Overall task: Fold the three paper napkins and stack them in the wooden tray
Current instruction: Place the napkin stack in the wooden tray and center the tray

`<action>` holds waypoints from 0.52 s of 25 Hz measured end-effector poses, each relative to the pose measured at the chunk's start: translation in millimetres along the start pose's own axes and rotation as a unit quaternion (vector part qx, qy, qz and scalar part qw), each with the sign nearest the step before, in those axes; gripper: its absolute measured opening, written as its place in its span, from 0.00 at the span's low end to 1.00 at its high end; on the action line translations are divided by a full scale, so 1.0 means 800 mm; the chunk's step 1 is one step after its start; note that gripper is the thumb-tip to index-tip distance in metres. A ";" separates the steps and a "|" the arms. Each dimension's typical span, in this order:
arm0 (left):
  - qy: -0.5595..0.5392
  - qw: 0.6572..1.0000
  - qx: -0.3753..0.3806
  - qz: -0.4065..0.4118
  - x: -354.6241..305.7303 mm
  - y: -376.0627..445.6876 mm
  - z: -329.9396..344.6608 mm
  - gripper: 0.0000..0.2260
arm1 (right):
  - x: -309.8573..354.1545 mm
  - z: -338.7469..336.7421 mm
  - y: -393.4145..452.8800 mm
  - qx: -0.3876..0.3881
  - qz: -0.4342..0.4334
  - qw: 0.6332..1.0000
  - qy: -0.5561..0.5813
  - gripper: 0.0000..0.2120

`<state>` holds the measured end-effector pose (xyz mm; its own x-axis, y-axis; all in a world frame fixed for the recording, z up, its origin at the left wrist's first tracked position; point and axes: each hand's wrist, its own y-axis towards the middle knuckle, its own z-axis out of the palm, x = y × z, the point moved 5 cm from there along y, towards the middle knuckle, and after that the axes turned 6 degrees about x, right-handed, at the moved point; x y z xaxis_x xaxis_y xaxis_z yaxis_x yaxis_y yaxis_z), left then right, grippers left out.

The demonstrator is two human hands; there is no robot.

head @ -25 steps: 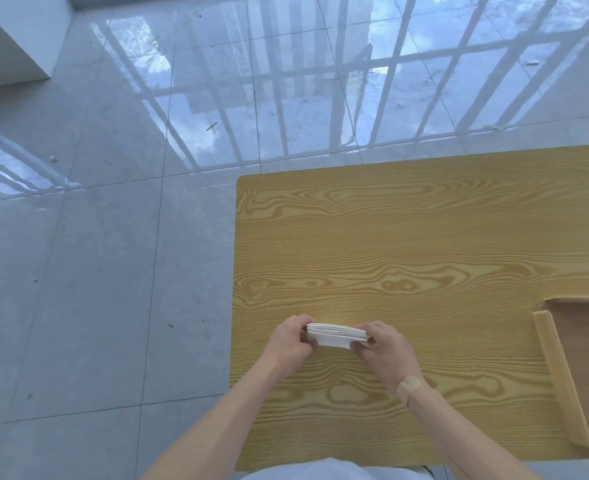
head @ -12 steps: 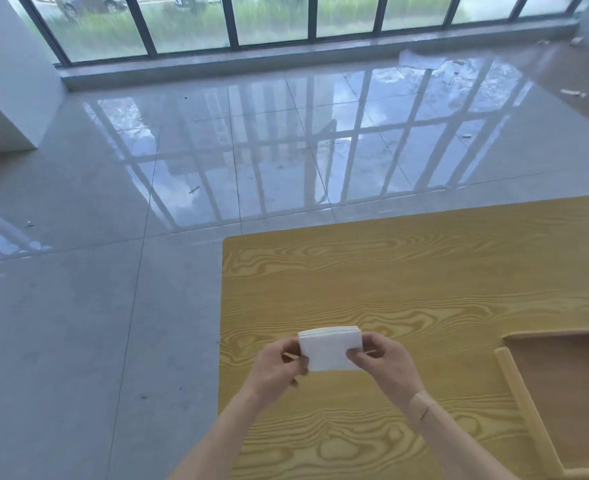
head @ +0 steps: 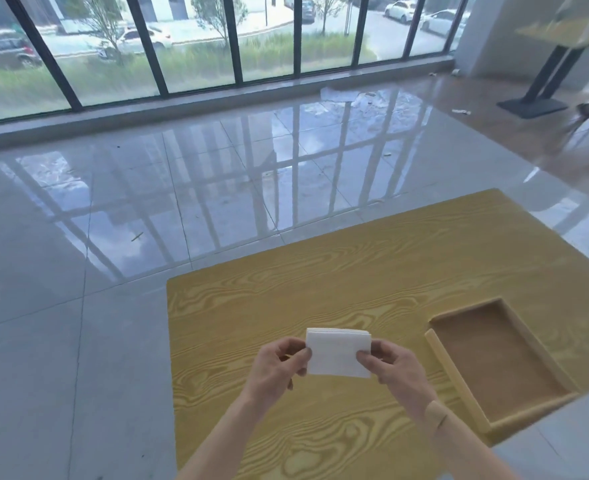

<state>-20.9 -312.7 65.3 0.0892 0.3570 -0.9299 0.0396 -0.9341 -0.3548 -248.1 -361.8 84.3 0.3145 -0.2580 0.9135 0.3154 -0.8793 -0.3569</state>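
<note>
Glossy tiled floor (head: 147, 271) (window (head: 199, 46) reflections)

napkin stack (head: 338, 353): sheet count too fine to tell, side edges covered by fingers | left hand (head: 277, 367): fingertips hidden behind paper | second table (head: 563, 32): top right, blurred, cut by frame | forearms: cut off at bottom edge

Bright window (head: 199, 46) daylight glares off floor (head: 217, 188); edges blurred.
</note>
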 end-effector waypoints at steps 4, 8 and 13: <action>0.035 0.999 0.024 0.008 -0.021 -0.004 0.066 0.03 | -0.013 -0.058 -0.046 -0.021 -0.018 0.999 0.027 0.05; 0.060 0.996 0.058 0.013 -0.035 -0.015 0.149 0.03 | -0.045 -0.126 -0.098 -0.059 -0.013 0.996 0.063 0.04; 0.094 0.991 0.090 0.022 -0.047 -0.029 0.260 0.03 | -0.097 -0.210 -0.166 -0.107 0.006 0.989 0.100 0.04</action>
<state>-231.9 -305.4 88.5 0.2721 0.2948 -0.9160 -0.1457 -0.9283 -0.3420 -464.7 -292.2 93.7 0.1268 -0.3239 0.9376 0.1095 -0.9348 -0.3378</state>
